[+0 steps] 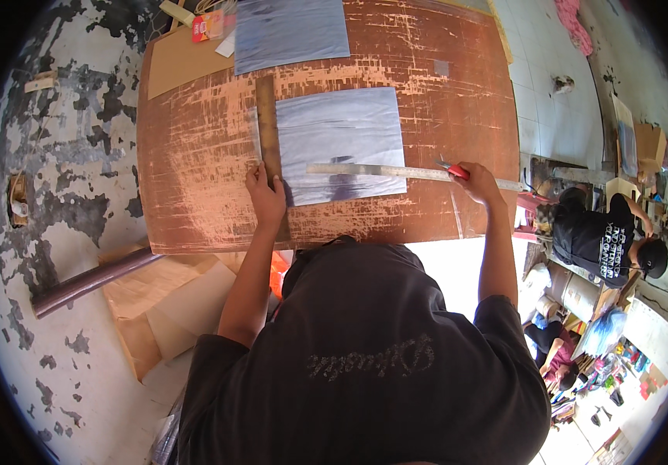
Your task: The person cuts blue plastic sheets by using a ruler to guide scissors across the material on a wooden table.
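1. A worn reddish-brown wooden tabletop point(194, 178) with scraped pale streaks fills the upper middle of the head view.
2. A pale silvery-blue rectangular sheet point(342, 132) lies flat near the middle of the tabletop.
3. A brown wooden straightedge bar point(266, 116) lies along the sheet's left edge, running away from the person.
4. The left hand point(266, 195) presses flat on the near end of the bar, fingers spread and palm down, pinning it rather than gripping around it.
5. A long pale metal ruler point(380, 170) lies across the near part of the sheet, running left to right and passing beyond the sheet's right edge.
6. The right hand point(477, 184) sits at the ruler's right end, fingers clenched around a small red-handled cutter point(456, 170) whose tip points left along the ruler.
7. The two hands are well apart, one at each side of the sheet.
8. A second silvery-blue sheet point(287, 31) lies at the far edge of the tabletop, beside a tan cardboard piece point(183, 66) at the far left corner.
9. A dark brown roll point(90, 283) rests on the mottled floor to the left, near flattened tan cardboard point(171, 302).
10. Another person in a black shirt point(597, 236) works over to the right, apart from the tabletop.
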Demonstrator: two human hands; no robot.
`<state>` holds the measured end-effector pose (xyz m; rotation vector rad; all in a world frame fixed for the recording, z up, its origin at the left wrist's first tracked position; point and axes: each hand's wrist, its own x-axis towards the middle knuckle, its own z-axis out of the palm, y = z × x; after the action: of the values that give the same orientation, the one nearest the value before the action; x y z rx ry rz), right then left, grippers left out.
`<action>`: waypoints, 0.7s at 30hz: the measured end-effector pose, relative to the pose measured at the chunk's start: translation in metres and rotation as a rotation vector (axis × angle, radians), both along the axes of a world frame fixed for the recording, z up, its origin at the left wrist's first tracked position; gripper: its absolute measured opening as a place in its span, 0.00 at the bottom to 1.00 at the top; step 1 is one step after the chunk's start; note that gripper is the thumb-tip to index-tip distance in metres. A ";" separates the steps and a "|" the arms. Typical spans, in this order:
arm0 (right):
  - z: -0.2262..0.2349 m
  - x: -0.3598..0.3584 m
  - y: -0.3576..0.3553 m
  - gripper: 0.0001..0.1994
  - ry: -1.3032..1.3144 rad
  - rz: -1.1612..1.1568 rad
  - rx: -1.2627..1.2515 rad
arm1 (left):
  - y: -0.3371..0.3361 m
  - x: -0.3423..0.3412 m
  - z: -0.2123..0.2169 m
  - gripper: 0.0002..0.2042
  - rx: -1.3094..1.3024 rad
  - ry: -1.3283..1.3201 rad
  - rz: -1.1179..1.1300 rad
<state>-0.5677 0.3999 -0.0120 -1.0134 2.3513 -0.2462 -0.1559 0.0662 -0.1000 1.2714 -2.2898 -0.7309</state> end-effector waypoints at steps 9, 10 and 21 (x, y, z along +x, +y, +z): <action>-0.011 -0.010 -0.022 0.13 -0.014 0.141 -0.049 | -0.002 0.005 0.012 0.27 0.073 0.018 -0.017; -0.014 -0.005 -0.026 0.13 -0.006 0.163 -0.061 | -0.002 0.009 0.015 0.28 0.094 0.032 -0.030; -0.024 0.023 -0.037 0.11 0.056 0.208 -0.100 | 0.040 0.021 0.004 0.42 -0.010 -0.178 -0.193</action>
<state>-0.5446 0.3634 -0.0357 -1.3181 2.2797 -0.2597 -0.1350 0.1057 -0.0960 1.1637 -2.5843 -0.6929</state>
